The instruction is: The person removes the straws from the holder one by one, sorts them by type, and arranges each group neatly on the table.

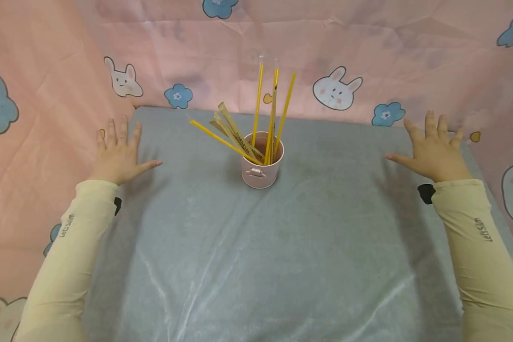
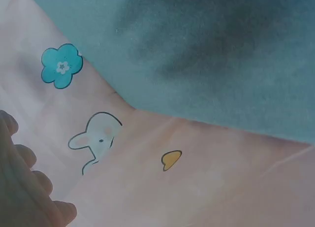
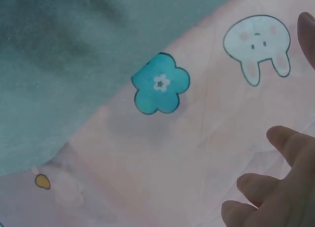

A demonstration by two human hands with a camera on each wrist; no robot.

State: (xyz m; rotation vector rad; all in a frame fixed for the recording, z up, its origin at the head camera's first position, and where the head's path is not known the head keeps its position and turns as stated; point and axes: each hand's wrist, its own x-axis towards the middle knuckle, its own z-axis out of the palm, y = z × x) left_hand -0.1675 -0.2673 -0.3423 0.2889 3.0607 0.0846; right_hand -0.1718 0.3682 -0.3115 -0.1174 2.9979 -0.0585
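Cup stands upright on grey cloth, between the hands, well apart from both. Yellow sticks and paper strips outreach its wall, so they probably fan out because only the rim props them. Left hand and right hand: fingers spread, nothing held; offset shadows suggest both are raised.
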